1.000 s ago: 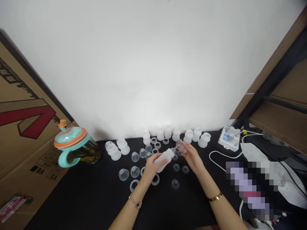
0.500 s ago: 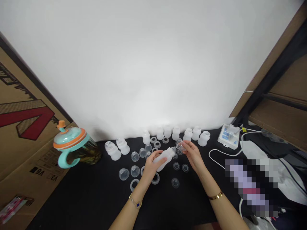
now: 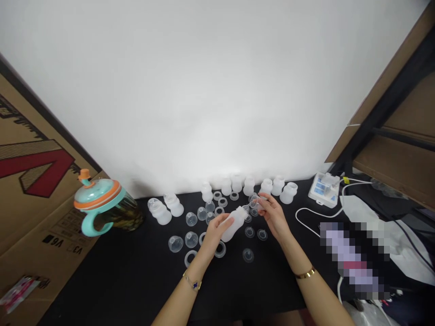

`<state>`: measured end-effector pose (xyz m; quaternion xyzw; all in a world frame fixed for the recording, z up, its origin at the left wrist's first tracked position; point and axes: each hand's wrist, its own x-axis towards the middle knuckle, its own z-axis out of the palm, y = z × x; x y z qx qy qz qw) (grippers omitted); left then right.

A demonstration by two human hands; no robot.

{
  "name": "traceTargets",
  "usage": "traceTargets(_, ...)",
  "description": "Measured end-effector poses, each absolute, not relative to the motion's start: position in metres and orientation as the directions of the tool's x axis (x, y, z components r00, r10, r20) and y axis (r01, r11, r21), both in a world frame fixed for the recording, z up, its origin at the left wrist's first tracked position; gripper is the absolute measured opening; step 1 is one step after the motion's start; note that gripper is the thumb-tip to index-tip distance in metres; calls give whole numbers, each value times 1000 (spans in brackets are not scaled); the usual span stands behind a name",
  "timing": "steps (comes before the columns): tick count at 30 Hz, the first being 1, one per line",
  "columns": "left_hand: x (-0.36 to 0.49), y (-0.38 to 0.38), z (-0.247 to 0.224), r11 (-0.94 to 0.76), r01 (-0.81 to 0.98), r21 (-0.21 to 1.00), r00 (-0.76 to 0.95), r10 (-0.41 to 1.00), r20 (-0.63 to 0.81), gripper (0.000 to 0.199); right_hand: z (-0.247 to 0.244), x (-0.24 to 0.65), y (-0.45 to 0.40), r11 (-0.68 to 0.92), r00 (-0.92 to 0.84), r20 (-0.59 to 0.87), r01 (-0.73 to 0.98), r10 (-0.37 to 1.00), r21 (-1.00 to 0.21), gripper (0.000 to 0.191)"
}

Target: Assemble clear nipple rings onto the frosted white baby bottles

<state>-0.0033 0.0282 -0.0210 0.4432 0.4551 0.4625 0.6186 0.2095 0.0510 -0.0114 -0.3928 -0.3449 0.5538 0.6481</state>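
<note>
Holding white bottle (image 3: 234, 225) tilted above black bench (image 3: 136, 280) with left hand (image 3: 214, 231) curled around it, pinching clear piece (image 3: 254, 202) near its mouth with right hand (image 3: 274, 218) nearly closed. Better to align both straight, without squeezing bottle.

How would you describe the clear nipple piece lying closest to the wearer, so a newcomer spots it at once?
On the black table, look between the two forearms, in front of the white bottle in the left hand. There lies a small, round clear nipple piece, set apart by itself, while its lookalikes lie farther back.
</note>
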Motion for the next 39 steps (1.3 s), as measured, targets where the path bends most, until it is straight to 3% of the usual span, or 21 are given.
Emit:
traceTargets(16,-3,25,-14,116,-38,993,164,980,-109,42,-6,208,49,75,191,14,-318,982,-945,31)
traceTargets(25,-4,24,-13,116,-60,991,157,982,-105,42,-4,210,50,7,53,-19,-440,998,-898,35)
traceTargets(39,-3,25,-17,100,-31,994,179,979,-93,42,-10,204,51,52,117,-8,-496,993,-867,29)
